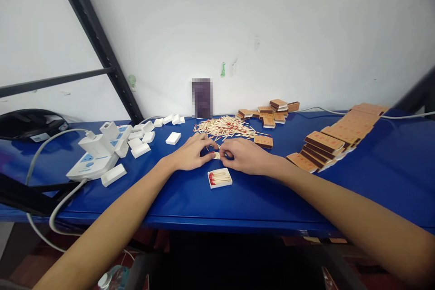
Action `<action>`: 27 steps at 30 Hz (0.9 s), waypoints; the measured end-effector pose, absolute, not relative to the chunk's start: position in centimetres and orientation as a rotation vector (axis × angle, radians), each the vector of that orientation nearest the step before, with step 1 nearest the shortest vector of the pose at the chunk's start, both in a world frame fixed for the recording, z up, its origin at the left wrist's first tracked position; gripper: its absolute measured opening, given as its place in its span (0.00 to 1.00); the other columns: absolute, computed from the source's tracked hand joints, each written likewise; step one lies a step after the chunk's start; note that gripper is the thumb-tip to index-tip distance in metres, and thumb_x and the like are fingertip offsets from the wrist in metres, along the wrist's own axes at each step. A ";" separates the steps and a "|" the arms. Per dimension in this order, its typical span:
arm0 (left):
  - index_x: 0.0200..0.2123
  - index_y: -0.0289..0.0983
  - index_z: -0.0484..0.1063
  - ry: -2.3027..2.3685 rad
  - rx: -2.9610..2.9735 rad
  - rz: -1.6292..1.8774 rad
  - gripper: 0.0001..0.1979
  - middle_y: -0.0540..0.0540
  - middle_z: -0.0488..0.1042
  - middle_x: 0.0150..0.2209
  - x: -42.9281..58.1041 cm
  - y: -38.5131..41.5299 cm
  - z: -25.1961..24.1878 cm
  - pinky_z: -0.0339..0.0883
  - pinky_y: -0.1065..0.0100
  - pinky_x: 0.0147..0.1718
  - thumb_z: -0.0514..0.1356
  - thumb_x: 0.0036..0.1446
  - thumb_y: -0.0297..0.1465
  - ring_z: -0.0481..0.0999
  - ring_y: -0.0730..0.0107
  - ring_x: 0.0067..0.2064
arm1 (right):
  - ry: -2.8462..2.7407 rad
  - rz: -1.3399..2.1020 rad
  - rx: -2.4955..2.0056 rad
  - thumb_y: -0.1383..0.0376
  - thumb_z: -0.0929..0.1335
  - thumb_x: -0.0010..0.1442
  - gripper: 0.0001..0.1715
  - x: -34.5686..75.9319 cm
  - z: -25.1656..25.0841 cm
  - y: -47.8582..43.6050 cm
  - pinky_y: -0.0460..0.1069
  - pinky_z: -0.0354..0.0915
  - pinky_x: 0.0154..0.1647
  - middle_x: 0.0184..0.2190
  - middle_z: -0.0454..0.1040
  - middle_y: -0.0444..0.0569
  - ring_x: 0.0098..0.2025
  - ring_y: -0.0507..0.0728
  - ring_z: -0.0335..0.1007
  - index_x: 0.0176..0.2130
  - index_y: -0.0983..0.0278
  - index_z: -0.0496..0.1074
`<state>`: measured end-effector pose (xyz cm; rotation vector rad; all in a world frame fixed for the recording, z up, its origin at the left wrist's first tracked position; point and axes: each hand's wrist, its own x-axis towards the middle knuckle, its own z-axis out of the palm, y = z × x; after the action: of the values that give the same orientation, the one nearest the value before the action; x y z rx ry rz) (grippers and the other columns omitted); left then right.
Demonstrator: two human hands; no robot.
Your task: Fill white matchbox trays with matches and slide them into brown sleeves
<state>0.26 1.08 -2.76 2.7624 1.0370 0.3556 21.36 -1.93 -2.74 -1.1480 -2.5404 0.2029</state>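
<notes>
My left hand (194, 152) and my right hand (242, 156) meet at mid-table, just in front of a loose heap of red-tipped matches (226, 128). A few matches (217, 156) show between my fingertips, with the left thumb and fingers curled about one end. My right thumb and forefinger are pinched at the other end; the exact grip is partly hidden. Closer to me lies a white matchbox tray (220, 178) holding matches, heads to the left. One closed orange matchbox (263, 142) lies beyond my right hand.
White matchbox trays (141, 150) are scattered at left beside a power strip (91, 165) with chargers and cables. Closed matchboxes pile at the back (278, 105) and stack in rows at right (324, 142). A pixelated dark rectangle (202, 98) stands against the wall.
</notes>
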 end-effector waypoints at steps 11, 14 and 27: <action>0.55 0.46 0.65 1.132 2.700 0.325 0.18 0.44 0.65 0.47 0.2 1.0 -2.8 0.54 0.44 0.53 0.50 0.65 0.44 0.62 0.53 0.52 | -2.482 0.120 -1.287 0.66 0.67 0.55 0.04 21.5 -2.5 -1.6 0.47 0.49 0.28 0.26 0.71 0.44 0.28 0.52 0.62 0.30 0.63 0.72; 0.53 0.44 0.66 1.102 2.754 0.375 0.17 0.42 0.66 0.48 0.1 1.2 -2.8 0.56 0.46 0.52 0.50 0.65 0.42 0.62 0.52 0.52 | -2.419 0.126 -1.319 0.67 0.67 0.55 0.04 21.6 -2.6 -1.4 0.47 0.49 0.28 0.26 0.71 0.44 0.27 0.51 0.61 0.30 0.63 0.72; 0.56 0.45 0.65 1.086 2.743 0.375 0.20 0.42 0.63 0.48 0.1 1.3 -2.9 0.55 0.44 0.53 0.50 0.65 0.44 0.60 0.51 0.53 | -2.394 0.251 -1.133 0.68 0.66 0.58 0.05 21.5 -4.5 -0.3 0.46 0.50 0.29 0.23 0.67 0.42 0.25 0.49 0.57 0.30 0.64 0.69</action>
<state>0.10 1.34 -2.95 2.7434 1.0863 0.3745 21.50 -0.27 -4.49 -1.1328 -2.3941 0.2511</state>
